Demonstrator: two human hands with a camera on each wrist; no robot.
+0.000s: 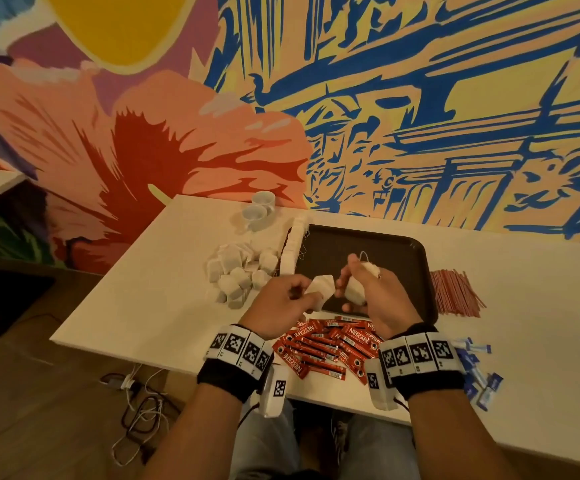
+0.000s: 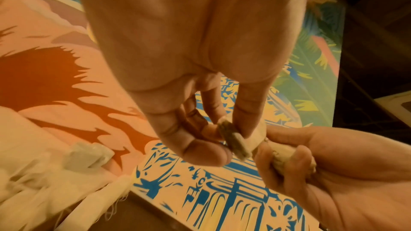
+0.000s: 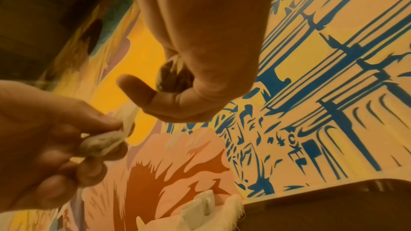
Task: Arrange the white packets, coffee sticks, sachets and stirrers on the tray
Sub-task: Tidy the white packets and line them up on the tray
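My left hand (image 1: 283,299) pinches one white packet (image 1: 321,287), my right hand (image 1: 373,294) grips several over the tray (image 1: 402,251); one row (image 1: 293,245) lines its left edge, while sticks (image 1: 323,346), stirrers (image 1: 456,292) and sachets (image 1: 479,372) remain on the tabletop

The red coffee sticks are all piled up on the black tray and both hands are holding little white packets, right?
Not quite. The head view shows the red coffee sticks piled on the white table, just in front of the black plastic tray, not on it. The rest is right: the left hand and the right hand each hold small white packets.
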